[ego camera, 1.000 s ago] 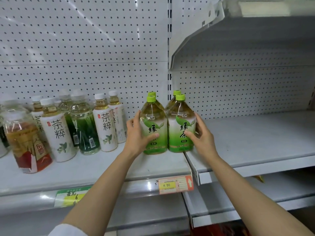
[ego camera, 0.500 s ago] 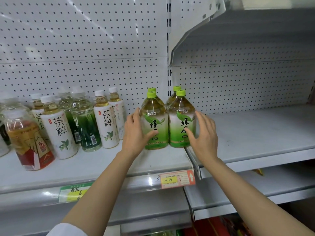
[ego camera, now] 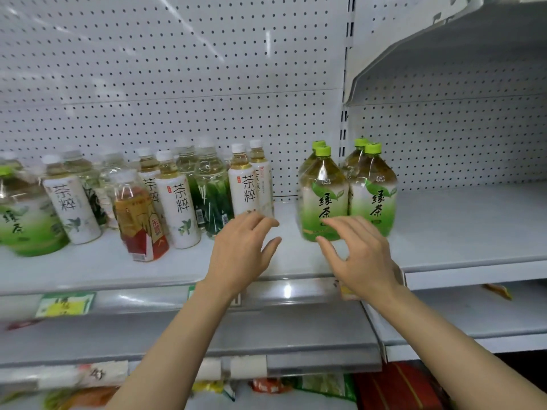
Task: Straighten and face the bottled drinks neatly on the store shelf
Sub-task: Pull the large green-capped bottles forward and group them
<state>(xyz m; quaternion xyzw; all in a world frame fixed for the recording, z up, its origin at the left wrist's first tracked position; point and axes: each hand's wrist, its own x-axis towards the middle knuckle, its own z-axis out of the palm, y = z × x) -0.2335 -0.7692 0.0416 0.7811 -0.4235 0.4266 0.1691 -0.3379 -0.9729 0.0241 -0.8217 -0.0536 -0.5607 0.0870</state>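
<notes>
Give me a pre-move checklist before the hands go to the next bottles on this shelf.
1. Left hand free of any bottle: ok, fingers relaxed, holding nothing.
2. Right hand free: ok, open in front of the green tea bottles.
3. Front two green tea bottles upright, labels forward: ok.
4. Red-label bottle straight: not ok, it leans.
5. White-label tea bottles aligned in a row: not ok, staggered.
6. Rear green tea bottles faced: cannot tell, hidden behind the front pair.

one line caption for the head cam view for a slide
Both open hands, left and right, hover before two faced green tea bottles on the shelf.
</notes>
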